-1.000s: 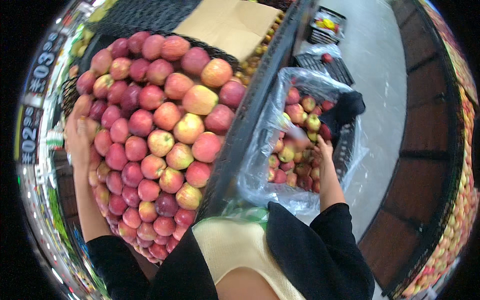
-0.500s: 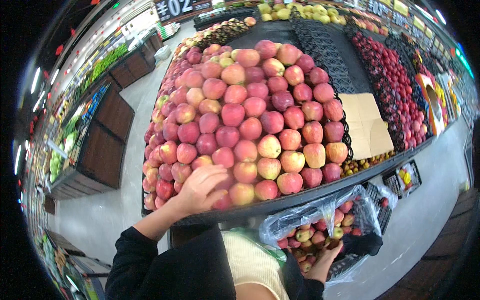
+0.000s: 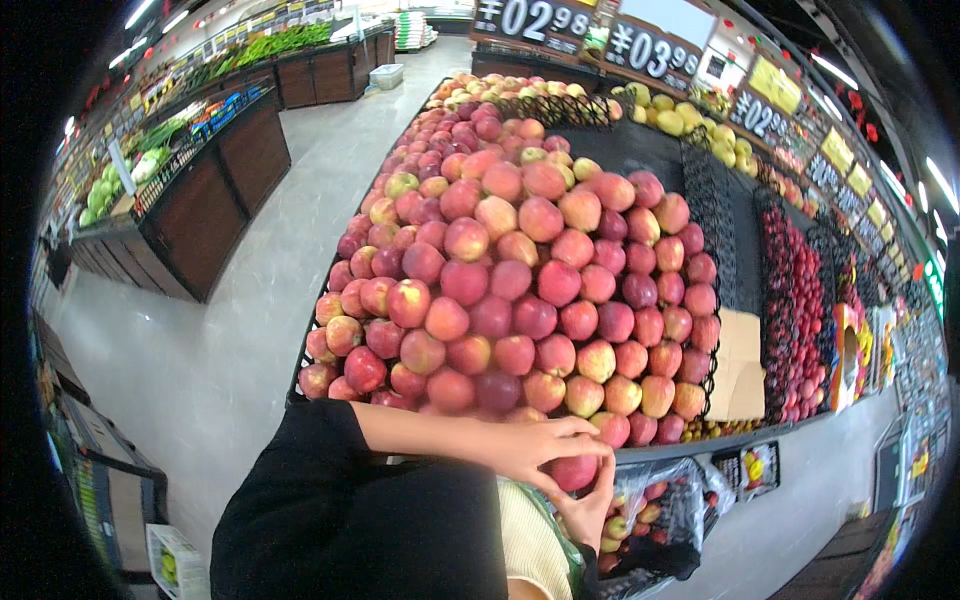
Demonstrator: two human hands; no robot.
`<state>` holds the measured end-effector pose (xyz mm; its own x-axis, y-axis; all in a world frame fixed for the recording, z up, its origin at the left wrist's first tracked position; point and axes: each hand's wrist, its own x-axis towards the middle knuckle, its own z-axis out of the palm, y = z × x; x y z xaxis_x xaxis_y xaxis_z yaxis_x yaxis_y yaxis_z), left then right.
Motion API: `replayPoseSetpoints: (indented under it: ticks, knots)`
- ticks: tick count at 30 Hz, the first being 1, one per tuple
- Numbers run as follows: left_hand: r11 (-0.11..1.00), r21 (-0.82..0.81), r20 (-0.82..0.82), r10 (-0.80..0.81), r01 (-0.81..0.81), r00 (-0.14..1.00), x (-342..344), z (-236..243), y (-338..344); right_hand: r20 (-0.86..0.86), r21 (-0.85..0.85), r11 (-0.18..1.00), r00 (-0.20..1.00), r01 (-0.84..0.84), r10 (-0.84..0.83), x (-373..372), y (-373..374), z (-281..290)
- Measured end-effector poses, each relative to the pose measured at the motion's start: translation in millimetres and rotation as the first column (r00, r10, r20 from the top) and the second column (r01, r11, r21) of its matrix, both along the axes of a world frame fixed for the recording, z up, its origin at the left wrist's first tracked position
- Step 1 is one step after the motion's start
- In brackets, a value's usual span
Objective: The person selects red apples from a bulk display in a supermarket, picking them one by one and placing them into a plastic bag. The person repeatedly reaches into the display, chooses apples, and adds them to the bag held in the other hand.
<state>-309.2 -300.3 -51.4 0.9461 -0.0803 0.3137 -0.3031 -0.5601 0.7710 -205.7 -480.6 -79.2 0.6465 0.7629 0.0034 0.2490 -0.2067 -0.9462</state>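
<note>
A red apple [image 3: 573, 472] is held between my two hands, just off the front edge of the display. My left hand [image 3: 530, 448] reaches across from the left, its fingers bent over the top of the apple. My right hand [image 3: 588, 512] comes up from below, with fingers and thumb around the apple's right and lower side. Beyond them rises a broad heap of red and yellow-red apples [image 3: 558, 283], stacked in rows. To the right of my right hand, lower down, more apples [image 3: 648, 512] lie in a crate lined with clear plastic [image 3: 688, 488].
A cardboard sheet [image 3: 735, 365] lies right of the heap, with dark red fruit [image 3: 793, 320] beyond it. Yellow fruit [image 3: 690, 122] sits at the back. A small black crate [image 3: 748, 470] stands on the floor. Across the aisle [image 3: 290, 215] at left is a vegetable stand [image 3: 195, 200].
My left hand has moved right, from the heap's front to the apple. My right hand has come up out of the lined crate to meet it. The view has turned left.
</note>
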Motion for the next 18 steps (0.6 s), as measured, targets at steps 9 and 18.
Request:
replayPoseSetpoints:
  ticks: [9,18]
  knots:
    - [0.996,0.014,0.083,-0.086,0.085,0.993,-15,45,125,-0.355,0.500,0.862,0.928,0.085,0.115,-18,83,11]
    - [0.532,-0.353,0.213,0.847,-0.770,0.487,8,118,395,-0.076,0.145,0.936,0.947,0.321,-0.313,-30,59,12]
